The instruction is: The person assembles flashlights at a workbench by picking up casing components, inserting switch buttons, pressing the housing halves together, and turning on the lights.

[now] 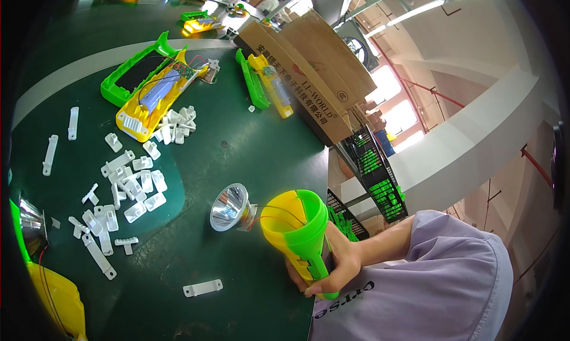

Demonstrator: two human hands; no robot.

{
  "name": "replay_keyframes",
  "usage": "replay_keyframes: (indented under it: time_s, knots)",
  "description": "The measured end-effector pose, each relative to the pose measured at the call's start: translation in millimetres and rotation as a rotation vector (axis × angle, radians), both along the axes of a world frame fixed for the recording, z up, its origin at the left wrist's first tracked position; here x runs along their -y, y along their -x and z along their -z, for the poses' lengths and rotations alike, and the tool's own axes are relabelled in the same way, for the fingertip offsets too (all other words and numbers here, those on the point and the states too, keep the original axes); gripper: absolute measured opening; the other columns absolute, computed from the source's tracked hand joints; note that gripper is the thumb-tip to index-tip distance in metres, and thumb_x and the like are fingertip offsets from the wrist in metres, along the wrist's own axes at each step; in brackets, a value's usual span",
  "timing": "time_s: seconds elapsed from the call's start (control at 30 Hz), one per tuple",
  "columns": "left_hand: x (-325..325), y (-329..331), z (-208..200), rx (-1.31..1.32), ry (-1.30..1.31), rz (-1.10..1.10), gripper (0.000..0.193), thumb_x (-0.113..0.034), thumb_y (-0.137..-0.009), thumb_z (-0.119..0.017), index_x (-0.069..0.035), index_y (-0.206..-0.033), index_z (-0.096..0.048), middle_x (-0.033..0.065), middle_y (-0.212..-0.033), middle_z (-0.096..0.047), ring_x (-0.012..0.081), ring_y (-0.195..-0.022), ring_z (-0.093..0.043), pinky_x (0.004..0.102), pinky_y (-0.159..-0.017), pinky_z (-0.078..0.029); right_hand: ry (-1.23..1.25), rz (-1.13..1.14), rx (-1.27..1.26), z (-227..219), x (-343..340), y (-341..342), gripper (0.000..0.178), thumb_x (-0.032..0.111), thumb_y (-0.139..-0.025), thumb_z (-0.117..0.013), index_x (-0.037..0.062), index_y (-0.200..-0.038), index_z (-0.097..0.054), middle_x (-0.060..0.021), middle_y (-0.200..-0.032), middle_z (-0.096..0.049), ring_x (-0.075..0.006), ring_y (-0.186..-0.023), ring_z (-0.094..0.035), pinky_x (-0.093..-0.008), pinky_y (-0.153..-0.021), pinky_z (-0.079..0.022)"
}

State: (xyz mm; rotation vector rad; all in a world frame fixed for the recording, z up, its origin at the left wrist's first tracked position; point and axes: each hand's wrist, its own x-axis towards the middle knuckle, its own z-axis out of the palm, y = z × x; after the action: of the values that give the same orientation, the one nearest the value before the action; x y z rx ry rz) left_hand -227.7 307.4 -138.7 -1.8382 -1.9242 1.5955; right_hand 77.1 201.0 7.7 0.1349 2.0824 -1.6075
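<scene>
I see open green counter (249, 157) between the silver reflector (230, 207) and the yellow-and-green housings (151, 82) at the far side, a wide lane for a hand. To the left, scattered white plastic clips (127, 189) crowd the surface, with one stray clip (202, 288) lying alone near the front edge. Cardboard boxes (309, 62) wall off the far right. The flashlight shell (297, 231), gripped in one hand (332, 267), fills the counter's near right corner.

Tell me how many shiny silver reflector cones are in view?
2. One reflector cone lies on the green table beside the held torch body; another reflector cone sits at the left edge, partly cut off. More may be hidden.
</scene>
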Motion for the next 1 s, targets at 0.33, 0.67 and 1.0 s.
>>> replay_keyframes:
  time_s: [0.33, 0.67, 1.0]
  knots:
    - [-10.9, -14.2, 58.7, -0.187, 0.138, 0.02, 0.031, -0.021, -0.083, -0.064, -0.005, -0.11, -0.065, 0.0143, -0.109, -0.067, 0.0283, -0.099, -0.064, 0.0444, -0.081, -0.054, 0.053, 0.012, -0.083, 3.2, -0.2, -1.1, 0.032, 0.005, -0.07, -0.076, -0.0003, -0.094, -0.056, -0.0036, -0.072, -0.064, -0.0108, -0.058, -0.059, -0.0269, -0.054, -0.047]
    - [3.6, -34.3, 115.4, -0.392, 0.396, 0.051, 0.029, -0.02, -0.085, -0.063, -0.004, -0.109, -0.064, 0.014, -0.108, -0.067, 0.0278, -0.097, -0.065, 0.0438, -0.08, -0.055, 0.147, -0.075, -0.242, 9.7, -8.7, -0.6, 0.04, 0.005, -0.069, -0.078, -0.0004, -0.1, -0.055, -0.0027, -0.074, -0.065, -0.0105, -0.061, -0.06, -0.0262, -0.056, -0.048]
    - [136.3, -74.2, 159.6, -0.542, 0.911, 0.112, 0.027, -0.019, -0.087, -0.063, -0.003, -0.109, -0.063, 0.0137, -0.106, -0.067, 0.0273, -0.096, -0.065, 0.0432, -0.079, -0.056, 0.244, -0.023, -0.236, 3.2, -15.6, 2.9, 0.023, 0.006, -0.069, -0.079, 0.0035, -0.084, -0.063, -0.0015, -0.074, -0.065, -0.0113, -0.067, -0.061, -0.0264, -0.063, -0.048]
